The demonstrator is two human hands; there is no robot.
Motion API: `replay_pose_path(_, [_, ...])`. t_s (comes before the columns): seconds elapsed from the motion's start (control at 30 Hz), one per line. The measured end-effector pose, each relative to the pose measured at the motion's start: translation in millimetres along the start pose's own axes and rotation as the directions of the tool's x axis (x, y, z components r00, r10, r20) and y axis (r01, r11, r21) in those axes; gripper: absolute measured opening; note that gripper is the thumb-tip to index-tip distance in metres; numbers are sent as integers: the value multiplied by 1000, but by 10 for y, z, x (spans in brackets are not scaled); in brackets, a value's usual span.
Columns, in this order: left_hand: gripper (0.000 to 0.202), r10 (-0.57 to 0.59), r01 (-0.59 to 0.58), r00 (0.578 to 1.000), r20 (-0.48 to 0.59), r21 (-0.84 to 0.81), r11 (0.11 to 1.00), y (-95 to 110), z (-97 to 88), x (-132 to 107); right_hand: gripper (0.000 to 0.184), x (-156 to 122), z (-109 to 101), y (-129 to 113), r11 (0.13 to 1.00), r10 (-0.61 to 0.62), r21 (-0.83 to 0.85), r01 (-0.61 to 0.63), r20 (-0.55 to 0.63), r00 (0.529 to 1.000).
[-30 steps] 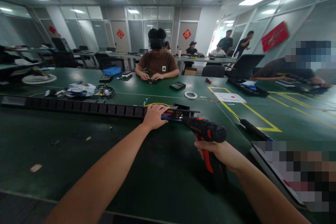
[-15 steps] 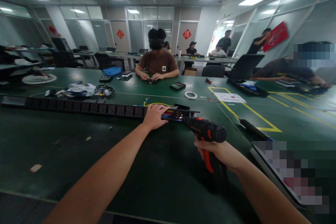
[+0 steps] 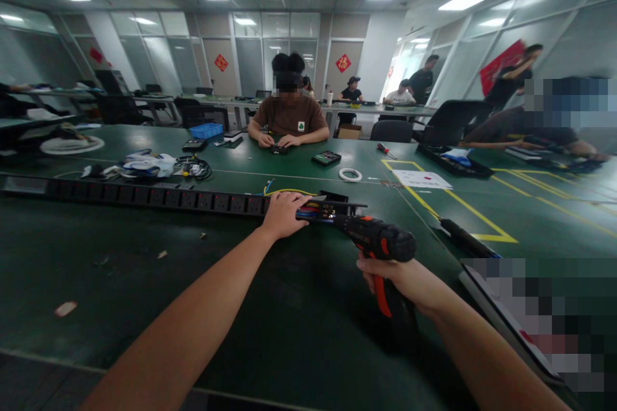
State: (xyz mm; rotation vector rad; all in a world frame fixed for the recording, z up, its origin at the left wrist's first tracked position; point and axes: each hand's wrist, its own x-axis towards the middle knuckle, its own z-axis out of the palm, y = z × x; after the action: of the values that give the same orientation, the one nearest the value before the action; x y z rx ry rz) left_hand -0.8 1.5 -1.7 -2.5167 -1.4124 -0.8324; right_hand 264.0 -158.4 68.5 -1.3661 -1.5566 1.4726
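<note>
A long black power strip [image 3: 212, 201] with a row of sockets lies across the green table. My left hand [image 3: 284, 214] is closed over it near its right end, fingers wrapped over the top edge. To the right of that hand the housing is uncovered, showing coloured wires [image 3: 307, 211] and a small circuit board [image 3: 328, 212]. My right hand [image 3: 390, 276] grips a black and orange cordless drill [image 3: 378, 237] by its handle. The drill's nose points left at the strip's uncovered end; whether its bit touches anything is too small to tell.
Beyond the strip lie a white tape ring [image 3: 350, 174], bundled cables [image 3: 193, 167], a blue basket [image 3: 206, 131] and a screwdriver [image 3: 385, 151]. A dark rod-shaped tool [image 3: 467, 237] and a tablet-like panel [image 3: 511, 321] are at right. Across the table sits a person [image 3: 289, 117].
My hands, the drill and the power strip show no visible movement. In the background at right, a standing person with a red poster has shifted to the right.
</note>
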Motion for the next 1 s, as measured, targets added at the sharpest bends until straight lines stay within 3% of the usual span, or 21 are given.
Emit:
replay_pose_path(0.63, [69, 11, -10, 1000, -27, 4, 1000, -5, 16, -5, 25, 11, 23, 4, 998, 28, 48, -27, -30, 999])
replay_pose_path(1.0, [67, 5, -5, 1000, -17, -15, 1000, 11, -5, -6, 50, -4, 54, -24, 990, 114, 97, -106, -86, 990])
